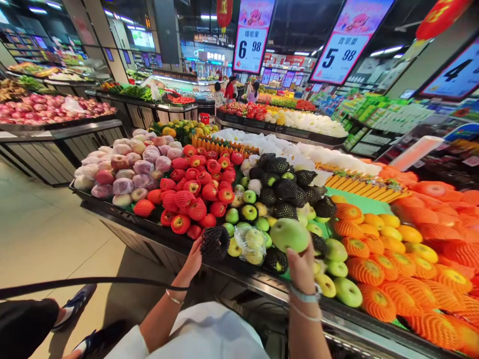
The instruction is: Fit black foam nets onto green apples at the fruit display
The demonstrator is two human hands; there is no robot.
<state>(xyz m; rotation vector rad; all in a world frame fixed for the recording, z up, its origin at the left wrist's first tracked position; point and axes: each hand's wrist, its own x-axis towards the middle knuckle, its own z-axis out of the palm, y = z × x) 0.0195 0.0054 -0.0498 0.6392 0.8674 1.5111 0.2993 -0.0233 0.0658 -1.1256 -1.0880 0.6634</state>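
Observation:
A black foam fruit net [215, 243] is held in my left hand [192, 262], just over the front edge of the fruit stand. My right hand [302, 264] grips a large green apple [290, 235] from below, with its fingers partly hidden behind the fruit. Between the two hands lie pale yellow-green apples in clear plastic [253, 242]. Behind them is a heap of green apples, many in black foam nets [286, 189]. Loose green apples [348, 291] rest to the right of my right hand.
Red apples in red nets [192, 199] and wrapped pale fruit [125, 169] fill the left of the stand. Orange-netted fruit [377, 301] covers the right. The stand's metal front edge [250, 281] runs before me. A person's shoe [75, 306] is at lower left. Price screens [346, 45] hang overhead.

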